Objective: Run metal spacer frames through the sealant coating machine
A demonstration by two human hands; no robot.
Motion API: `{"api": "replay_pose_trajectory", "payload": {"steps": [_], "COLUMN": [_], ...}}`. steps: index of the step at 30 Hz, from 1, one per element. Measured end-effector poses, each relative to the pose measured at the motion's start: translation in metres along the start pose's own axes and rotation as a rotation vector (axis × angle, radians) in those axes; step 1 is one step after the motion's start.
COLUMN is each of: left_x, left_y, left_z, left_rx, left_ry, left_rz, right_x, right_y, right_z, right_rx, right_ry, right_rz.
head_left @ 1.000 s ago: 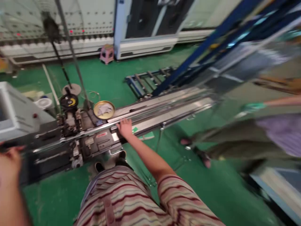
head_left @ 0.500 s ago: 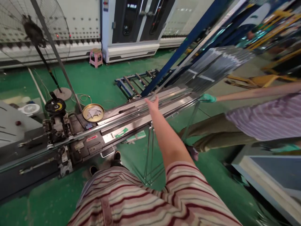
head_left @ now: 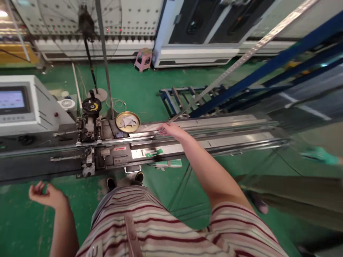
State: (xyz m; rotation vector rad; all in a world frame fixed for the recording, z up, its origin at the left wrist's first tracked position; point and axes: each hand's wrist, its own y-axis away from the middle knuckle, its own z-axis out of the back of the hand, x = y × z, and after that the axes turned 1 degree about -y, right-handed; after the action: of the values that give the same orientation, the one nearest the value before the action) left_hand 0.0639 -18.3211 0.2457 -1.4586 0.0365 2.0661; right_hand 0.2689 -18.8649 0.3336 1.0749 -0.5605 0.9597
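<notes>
My right hand (head_left: 171,130) reaches over the long bench, its fingers stretched out to the left above a thin metal strip (head_left: 120,140). Whether the fingertips touch the strip is unclear. That strip runs lengthwise along the bench and passes through a small roller mechanism (head_left: 89,134) on the left. Low on the left, in front of the bench, my left hand (head_left: 48,195) hovers over the floor, palm up, fingers loosely bent and apart, nothing in it. A round gold tray (head_left: 138,125) with pale scraps sits behind the strip.
A control box with a screen (head_left: 13,99) stands at the left. A slanting perforated bar (head_left: 241,62) and blue beams (head_left: 235,96) cross behind the bench. A pink stool (head_left: 143,59) is on the floor behind. At right, a co-worker's green-gloved hand (head_left: 320,155) is blurred.
My view has turned left. My right hand has shifted left along the bench toward the tray. My left hand has come into view. The co-worker's gloved hand is now apart from the bench's end.
</notes>
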Motion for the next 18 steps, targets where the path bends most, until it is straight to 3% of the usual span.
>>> {"api": "replay_pose_trajectory", "payload": {"steps": [2, 5, 11, 18], "left_x": [0.018, 0.034, 0.062, 0.114], "left_y": [-0.004, -0.015, -0.024, -0.041], "left_z": [0.001, 0.008, 0.035, 0.082], "left_rx": [-0.125, -0.163, -0.131, -0.156], "left_ry": [0.048, 0.096, 0.164, 0.178], "left_rz": [-0.076, -0.071, -0.014, 0.061], "right_x": [0.008, 0.019, 0.05, 0.093], "right_y": [0.003, 0.009, 0.028, 0.044], "right_z": [-0.03, -0.077, -0.175, -0.293], "right_rx": [0.041, 0.104, 0.214, 0.324], "right_ry": [0.025, 0.064, 0.139, 0.28], "right_rz": [0.022, 0.061, 0.16, 0.292]}}
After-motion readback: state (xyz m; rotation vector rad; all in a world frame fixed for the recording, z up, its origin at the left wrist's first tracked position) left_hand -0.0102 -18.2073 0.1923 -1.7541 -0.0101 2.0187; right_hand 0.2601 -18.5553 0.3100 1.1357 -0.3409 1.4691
